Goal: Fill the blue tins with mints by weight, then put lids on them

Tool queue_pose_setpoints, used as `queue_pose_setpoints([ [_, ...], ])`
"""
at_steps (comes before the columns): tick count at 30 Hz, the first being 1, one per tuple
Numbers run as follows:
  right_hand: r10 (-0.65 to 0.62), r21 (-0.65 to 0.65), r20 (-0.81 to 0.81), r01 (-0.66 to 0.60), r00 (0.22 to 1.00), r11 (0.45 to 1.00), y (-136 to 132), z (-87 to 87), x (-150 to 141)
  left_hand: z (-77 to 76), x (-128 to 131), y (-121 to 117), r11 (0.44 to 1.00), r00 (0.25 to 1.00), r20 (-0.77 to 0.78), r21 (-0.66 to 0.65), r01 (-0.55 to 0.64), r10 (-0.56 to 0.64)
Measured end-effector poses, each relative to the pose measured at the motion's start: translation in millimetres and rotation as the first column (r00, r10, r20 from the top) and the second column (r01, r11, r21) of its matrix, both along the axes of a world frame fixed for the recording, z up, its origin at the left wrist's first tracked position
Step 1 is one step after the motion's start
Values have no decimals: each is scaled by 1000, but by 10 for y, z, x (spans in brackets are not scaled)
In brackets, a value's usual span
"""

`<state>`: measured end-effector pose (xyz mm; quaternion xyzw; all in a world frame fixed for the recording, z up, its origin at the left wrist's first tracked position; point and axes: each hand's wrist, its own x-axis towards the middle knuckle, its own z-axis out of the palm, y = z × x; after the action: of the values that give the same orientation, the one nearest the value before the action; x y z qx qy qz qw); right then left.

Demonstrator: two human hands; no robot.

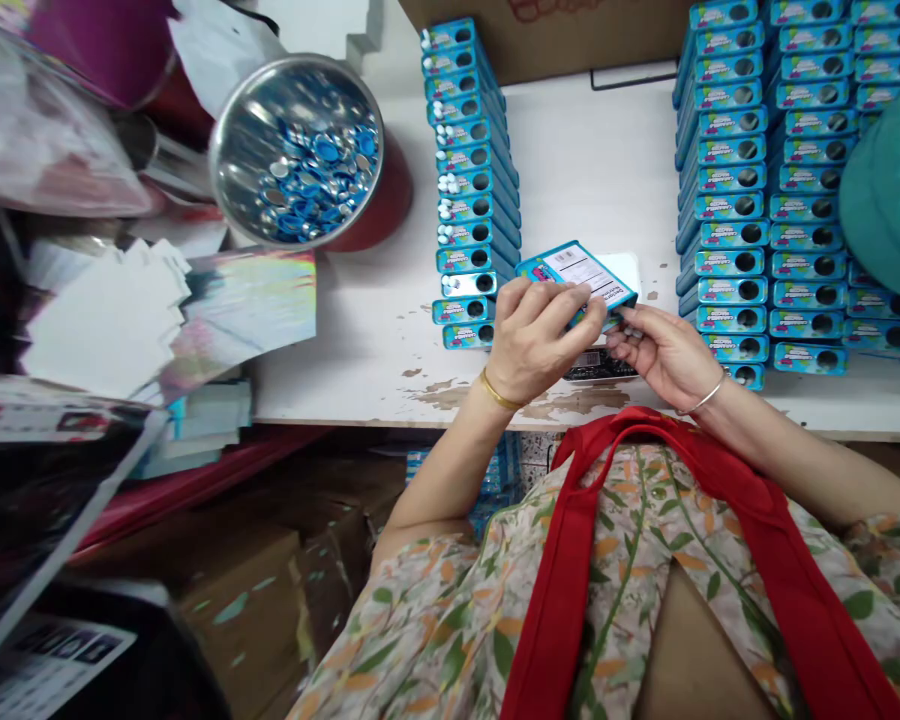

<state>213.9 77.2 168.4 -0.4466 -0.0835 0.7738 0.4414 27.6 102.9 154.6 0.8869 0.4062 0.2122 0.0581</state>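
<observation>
A small blue printed box (579, 270) with a white label is held above the white table (585, 170), near its front edge. My left hand (534, 338) grips the box's near left side, fingers curled over it. My right hand (664, 350) pinches its right end with the fingertips. Under my hands lies a dark flat item (600, 366), mostly hidden. A long row of matching blue boxes (471, 180) runs back just left of my hands, and a wider stack of blue boxes (772, 180) stands to the right.
A round metal bowl (297, 148) of blue and silver discs sits at the back left. White cards (109, 315) and shiny sheets (244, 300) pile on the left. A teal object (889, 190) is at the right edge. Cardboard cartons (270, 580) stand under the table.
</observation>
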Motion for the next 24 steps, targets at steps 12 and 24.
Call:
queue_pose_setpoints([
  [12, 153, 15, -97, -153, 983, 988, -172, -90, 272, -234, 93, 1156, 995, 970, 229, -67, -71, 84],
  [24, 13, 19, 90, -15, 996, 1000, -421, 119, 901, -1062, 1179, 3572, 948, 966, 209, -308, -84, 153],
])
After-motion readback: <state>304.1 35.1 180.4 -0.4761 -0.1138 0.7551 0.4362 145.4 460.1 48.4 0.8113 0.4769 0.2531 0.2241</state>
